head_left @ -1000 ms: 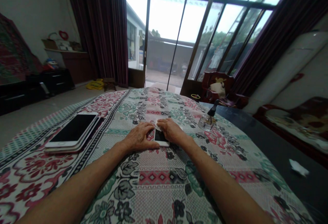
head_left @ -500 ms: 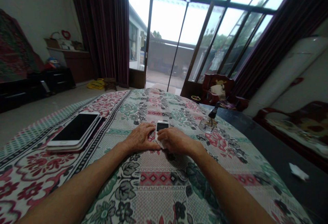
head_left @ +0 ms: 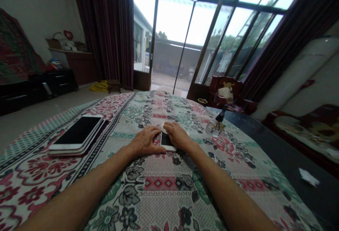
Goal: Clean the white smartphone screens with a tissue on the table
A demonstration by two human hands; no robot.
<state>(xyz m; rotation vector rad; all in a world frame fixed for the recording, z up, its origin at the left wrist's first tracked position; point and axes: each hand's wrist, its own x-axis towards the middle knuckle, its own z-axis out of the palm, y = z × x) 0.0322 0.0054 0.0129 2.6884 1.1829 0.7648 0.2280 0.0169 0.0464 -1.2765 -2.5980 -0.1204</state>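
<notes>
A small white phone (head_left: 167, 143) with a dark screen lies face up on the patterned tablecloth. Along its left side rests my left hand (head_left: 146, 141), thumb against the near left corner and the other fingers by the left edge. My right hand (head_left: 177, 134) is over the upper part of the phone, its fingers closed on a white wipe (head_left: 164, 128) pressed at the far end. To the left, larger white phones (head_left: 78, 134) are stacked, the top one with its dark screen up.
A clear glass bottle with a black pump top (head_left: 215, 126) stands on the cloth at the right. A crumpled white tissue (head_left: 309, 177) lies on the dark surface (head_left: 280, 160) farther right. Chairs and glass doors are beyond the table.
My right hand has moved from the near end of the phone to its far end, uncovering the lower screen. My left hand keeps its place.
</notes>
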